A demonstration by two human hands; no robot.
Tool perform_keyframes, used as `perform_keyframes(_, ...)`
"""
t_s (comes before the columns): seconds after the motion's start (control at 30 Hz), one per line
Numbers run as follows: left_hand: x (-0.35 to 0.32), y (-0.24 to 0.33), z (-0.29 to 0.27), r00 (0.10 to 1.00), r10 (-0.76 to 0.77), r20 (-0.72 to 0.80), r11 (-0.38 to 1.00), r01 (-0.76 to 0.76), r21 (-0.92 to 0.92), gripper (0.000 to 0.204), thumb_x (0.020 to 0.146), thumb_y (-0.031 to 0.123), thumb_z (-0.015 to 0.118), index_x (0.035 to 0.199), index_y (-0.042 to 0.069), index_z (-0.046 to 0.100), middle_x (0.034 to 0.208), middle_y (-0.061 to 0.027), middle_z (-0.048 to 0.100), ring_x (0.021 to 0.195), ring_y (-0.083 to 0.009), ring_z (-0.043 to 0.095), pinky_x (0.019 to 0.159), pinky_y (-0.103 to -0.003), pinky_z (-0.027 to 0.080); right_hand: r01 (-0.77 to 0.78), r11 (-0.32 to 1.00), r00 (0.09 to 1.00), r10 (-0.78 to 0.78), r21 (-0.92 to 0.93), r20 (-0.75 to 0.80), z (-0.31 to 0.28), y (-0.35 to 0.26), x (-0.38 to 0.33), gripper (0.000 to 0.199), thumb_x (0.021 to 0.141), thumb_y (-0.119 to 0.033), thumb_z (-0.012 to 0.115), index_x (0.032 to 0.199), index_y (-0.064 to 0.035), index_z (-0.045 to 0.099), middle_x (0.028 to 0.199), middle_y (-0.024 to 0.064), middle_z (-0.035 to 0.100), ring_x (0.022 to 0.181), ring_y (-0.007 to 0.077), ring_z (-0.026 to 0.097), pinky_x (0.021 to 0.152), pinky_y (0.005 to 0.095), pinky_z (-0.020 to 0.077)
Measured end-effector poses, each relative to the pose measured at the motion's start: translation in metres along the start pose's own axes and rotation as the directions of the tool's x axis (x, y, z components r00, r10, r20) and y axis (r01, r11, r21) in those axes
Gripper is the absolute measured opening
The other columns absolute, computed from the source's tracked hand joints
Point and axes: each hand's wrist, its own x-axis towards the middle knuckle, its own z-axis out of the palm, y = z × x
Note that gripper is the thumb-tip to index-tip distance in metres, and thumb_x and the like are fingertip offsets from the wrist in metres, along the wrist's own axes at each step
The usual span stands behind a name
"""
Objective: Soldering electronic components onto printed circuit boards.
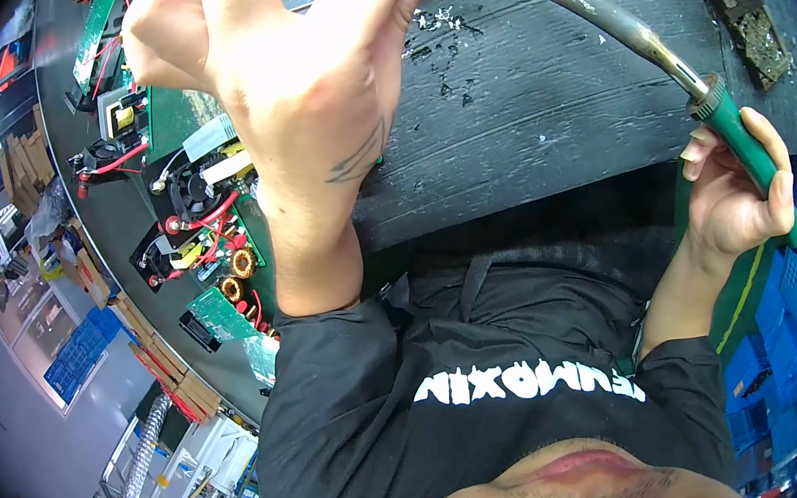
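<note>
Upper right of frame: my right hand (733, 196) grips the soldering iron (642, 45) by its green handle, rigid, light, hot forward. Left hand (273, 54) pinches something unclear over the dark worktop (534, 116).

Bright, even overhead light, sharp centre, strong fisheye bending and dark vignette at the rim.

An electronics assembly workshop, plainly: a dark, scarred work mat (537, 97) flecked with solder splatter, and a green-handled soldering iron with a scorched metal barrel (642, 45). Along the left, a row of green circuit boards with fans, copper coils and red wires (194, 214) on a long bench. Beyond, stacked blue plastic crates (77, 354) and cardboard boxes (161, 359) on a factory floor.
</note>
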Motion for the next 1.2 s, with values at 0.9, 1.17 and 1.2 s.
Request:
perform_keyframes(0.9, 0.000, 0.001, 0.002, 1.000, -0.010, 0.003, 1.000, 0.010, -0.014, 0.018, 0.063, 0.025, 0.073, 0.069, 0.010, 0.065, 0.087, -0.0050, 0.056, 0.095, -0.0262, 0.044, 0.083, -0.039, 0.032, 0.011, 1.000, 1.000, -0.011, 0.018, 0.028, -0.001, -0.003, 0.002, 0.062, 0.083, -0.043, 0.036, 0.108, 0.0098, 0.056, 0.076, 0.0252, 0.062, 0.055, 0.0243, 0.059, 0.046, 0.0270, 0.0454)
perform_keyframes(1.17, -0.003, -0.011, -0.017, 0.992, -0.120, 0.034, 0.992, 0.122, -0.041, 0.018, 0.056, 0.019, 0.076, 0.068, 0.009, 0.066, 0.092, -0.0062, 0.056, 0.101, -0.0275, 0.043, 0.086, -0.040, 0.031, 0.000, 0.999, 1.000, 0.001, 0.046, -0.014, -0.001, -0.002, 0.002, 0.062, 0.083, -0.042, 0.036, 0.108, 0.0109, 0.055, 0.075, 0.0259, 0.062, 0.055, 0.0247, 0.059, 0.046, 0.0276, 0.0453)
perform_keyframes(1.2, -0.006, -0.026, -0.017, 1.000, -0.026, -0.018, 0.999, 0.025, -0.028, 0.016, 0.060, 0.023, 0.075, 0.071, 0.013, 0.068, 0.091, -0.0025, 0.058, 0.096, -0.0228, 0.046, 0.085, -0.036, 0.031, 0.002, 0.999, 1.000, -0.002, 0.052, -0.009, -0.004, -0.001, 0.001, 0.062, 0.083, -0.042, 0.036, 0.108, 0.0109, 0.055, 0.075, 0.0259, 0.062, 0.055, 0.0247, 0.059, 0.046, 0.0276, 0.0453)
